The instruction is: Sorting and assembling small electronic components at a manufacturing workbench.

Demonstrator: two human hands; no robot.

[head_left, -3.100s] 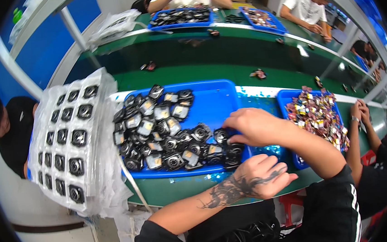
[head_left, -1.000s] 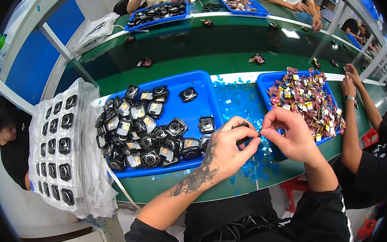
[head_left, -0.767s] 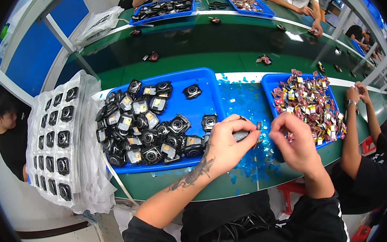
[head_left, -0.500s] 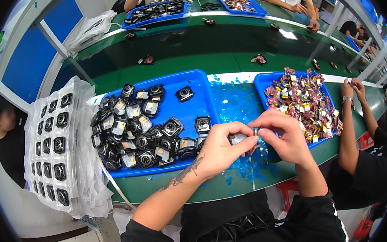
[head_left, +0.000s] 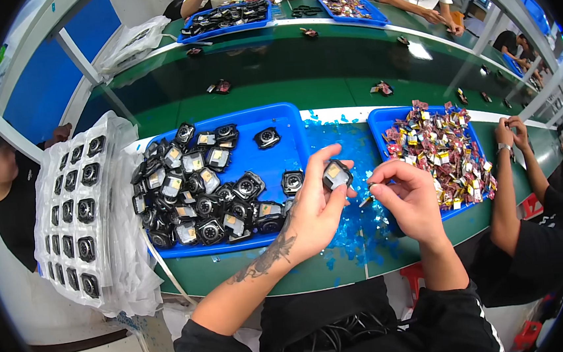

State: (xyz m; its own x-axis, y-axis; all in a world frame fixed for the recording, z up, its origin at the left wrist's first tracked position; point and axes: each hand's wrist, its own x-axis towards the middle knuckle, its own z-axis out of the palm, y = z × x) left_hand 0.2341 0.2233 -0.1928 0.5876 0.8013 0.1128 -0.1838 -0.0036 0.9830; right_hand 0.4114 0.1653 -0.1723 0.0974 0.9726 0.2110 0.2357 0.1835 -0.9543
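Observation:
My left hand (head_left: 312,213) is closed round the edge of a black watch case (head_left: 336,174), with its pale inner side facing up. To its right, the thumb and fingers of my right hand (head_left: 407,198) pinch a small thin piece (head_left: 367,201), too small to name. Both hands are apart, over the bench strip between two blue trays. Beside my left hand, the left blue tray (head_left: 302,125) holds a heap of black watch cases (head_left: 208,205). Next to my right hand, the right blue tray (head_left: 377,132) is heaped with small reddish and yellow flex parts (head_left: 435,154).
Blue film scraps (head_left: 335,145) litter the bench (head_left: 289,268). White plastic trays with watch cases (head_left: 70,216) stand stacked at the left. Beyond runs a green conveyor belt (head_left: 300,78) with loose parts. Co-workers sit across it, and a co-worker's hands (head_left: 513,132) are at the right.
My hands have drawn apart, the left one turning the watch case face up while the right one moved slightly down with a small piece. Parts on the belt have shifted right.

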